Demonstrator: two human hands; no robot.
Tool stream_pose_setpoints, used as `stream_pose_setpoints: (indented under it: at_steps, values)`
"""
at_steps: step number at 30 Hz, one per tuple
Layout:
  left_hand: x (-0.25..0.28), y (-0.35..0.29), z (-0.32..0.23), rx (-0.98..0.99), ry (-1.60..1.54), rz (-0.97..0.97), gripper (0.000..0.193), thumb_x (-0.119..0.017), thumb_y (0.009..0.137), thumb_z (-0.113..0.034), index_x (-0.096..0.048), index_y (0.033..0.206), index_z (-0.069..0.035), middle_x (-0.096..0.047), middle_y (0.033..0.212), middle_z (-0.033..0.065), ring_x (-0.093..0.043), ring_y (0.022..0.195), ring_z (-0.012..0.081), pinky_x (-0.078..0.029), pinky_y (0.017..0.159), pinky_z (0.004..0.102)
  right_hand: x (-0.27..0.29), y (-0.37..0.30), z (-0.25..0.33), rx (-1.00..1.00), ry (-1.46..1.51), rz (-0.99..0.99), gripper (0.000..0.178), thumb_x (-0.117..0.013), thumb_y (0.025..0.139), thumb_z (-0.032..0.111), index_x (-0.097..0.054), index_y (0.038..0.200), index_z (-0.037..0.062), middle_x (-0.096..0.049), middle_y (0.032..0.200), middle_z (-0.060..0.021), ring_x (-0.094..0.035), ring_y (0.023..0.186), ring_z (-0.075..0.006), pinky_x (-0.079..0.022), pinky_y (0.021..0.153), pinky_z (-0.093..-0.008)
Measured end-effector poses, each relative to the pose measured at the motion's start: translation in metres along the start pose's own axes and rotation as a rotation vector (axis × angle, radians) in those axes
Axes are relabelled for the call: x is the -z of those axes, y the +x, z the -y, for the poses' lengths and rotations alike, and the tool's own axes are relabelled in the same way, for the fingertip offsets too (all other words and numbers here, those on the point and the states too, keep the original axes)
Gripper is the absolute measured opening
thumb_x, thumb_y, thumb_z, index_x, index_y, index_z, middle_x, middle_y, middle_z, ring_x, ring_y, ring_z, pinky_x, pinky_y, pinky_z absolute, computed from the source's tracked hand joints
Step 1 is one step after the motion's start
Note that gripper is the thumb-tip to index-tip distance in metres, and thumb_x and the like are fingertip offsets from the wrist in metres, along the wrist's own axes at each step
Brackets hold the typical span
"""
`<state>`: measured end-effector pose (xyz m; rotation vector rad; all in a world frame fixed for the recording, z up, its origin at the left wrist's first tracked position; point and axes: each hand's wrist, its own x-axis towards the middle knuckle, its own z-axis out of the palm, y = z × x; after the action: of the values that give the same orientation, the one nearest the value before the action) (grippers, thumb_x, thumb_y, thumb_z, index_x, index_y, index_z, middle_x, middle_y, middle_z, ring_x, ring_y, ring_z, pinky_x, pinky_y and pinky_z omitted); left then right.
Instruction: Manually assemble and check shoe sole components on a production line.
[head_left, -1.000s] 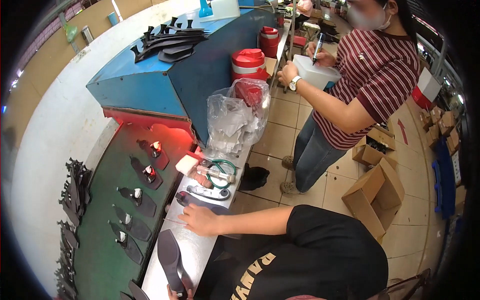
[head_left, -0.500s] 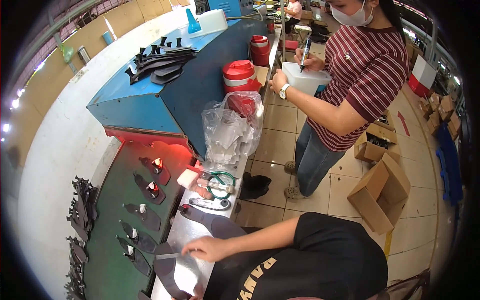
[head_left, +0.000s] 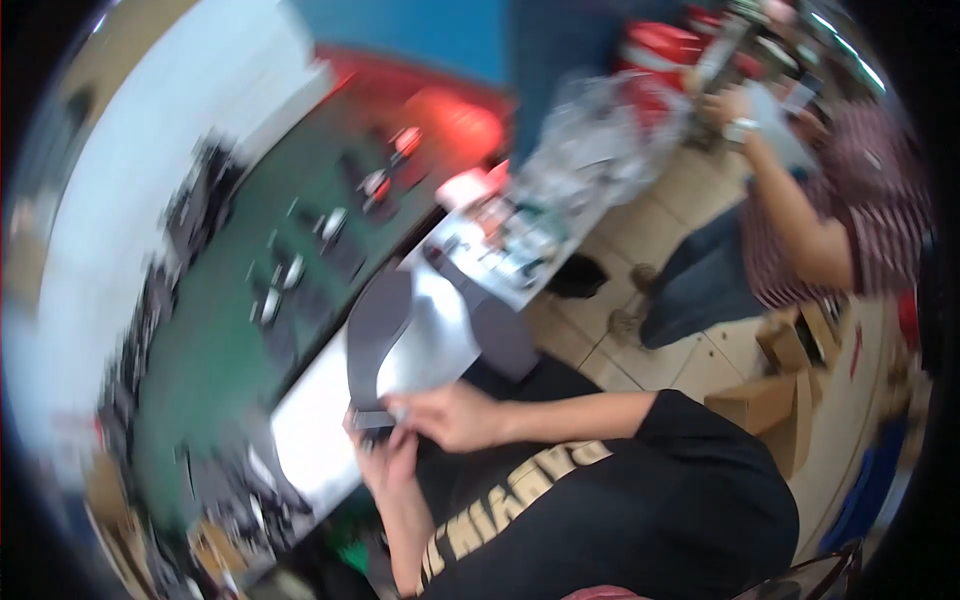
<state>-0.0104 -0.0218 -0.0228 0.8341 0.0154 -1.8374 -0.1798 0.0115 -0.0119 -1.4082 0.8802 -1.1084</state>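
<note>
My left hand (head_left: 390, 462) is closed round the narrow end of a dark grey, flat, curved sole-shaped piece (head_left: 376, 325). The wider end of that piece reaches up over the shiny metal worktop. Close beside it, the fingers of my right hand (head_left: 455, 416) pinch one end of a short pale strip (head_left: 376, 419), which lies across the narrow end. Blur hides how the strip meets the piece. A second dark sole-shaped piece (head_left: 500, 335) rests on the worktop (head_left: 320, 440), beyond my right hand.
A green conveyor belt (head_left: 215, 385) carries several dark pieces with pale bits under a red glow. Blurred small tools (head_left: 525, 245) and a clear plastic bag (head_left: 590, 135) are at the worktop's far end. A person in a striped shirt (head_left: 885, 200) stands at right, near cardboard boxes (head_left: 765, 410).
The view has swung left and down, blurring the picture. My left hand has come fully into view, and my right hand has moved close to it, at the narrow end of the dark piece.
</note>
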Motion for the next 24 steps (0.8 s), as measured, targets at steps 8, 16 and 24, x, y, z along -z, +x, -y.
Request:
stream_pose_setpoints:
  at_steps: [8, 16, 24]
  values:
    - [-0.025, -0.017, -0.005, -0.360, 0.240, -0.092, 0.036, -0.049, 0.097, -0.042, -0.059, 0.093, -0.007, -0.062, 0.076, 0.0021, -0.054, 0.058, 0.0106, -0.034, 0.038, 0.0222, 0.012, 0.007, 0.031, -0.439, 0.332, 0.097, 0.034, -0.043, 0.100, 0.015, -0.047, 0.132, 0.0031, -0.048, 0.068, 0.0020, -0.040, 0.052, -0.0035, -0.033, 0.046, -0.0186]
    - [-0.013, -0.013, -0.005, -0.707, 0.464, -0.170, 0.063, -0.039, 0.099, -0.053, -0.059, 0.069, -0.001, -0.060, 0.061, 0.0055, -0.050, 0.047, 0.0093, -0.040, 0.047, 0.0213, -0.007, 0.010, 0.020, -0.632, 0.623, 0.136, 0.034, -0.045, 0.100, 0.015, -0.043, 0.132, 0.0042, -0.051, 0.072, -0.0016, -0.042, 0.051, -0.0046, -0.033, 0.044, -0.0174]
    - [-0.006, -0.015, -0.017, -0.510, 0.334, -0.193, 0.075, -0.026, 0.094, -0.067, -0.056, 0.070, -0.003, -0.054, 0.056, 0.0038, -0.048, 0.045, 0.0123, -0.037, 0.043, 0.0237, -0.001, 0.011, 0.010, -0.132, -0.115, 0.155, 0.019, -0.053, 0.094, 0.008, -0.062, 0.108, -0.0009, -0.063, 0.075, -0.0073, -0.060, 0.059, -0.0123, -0.045, 0.050, -0.0252]
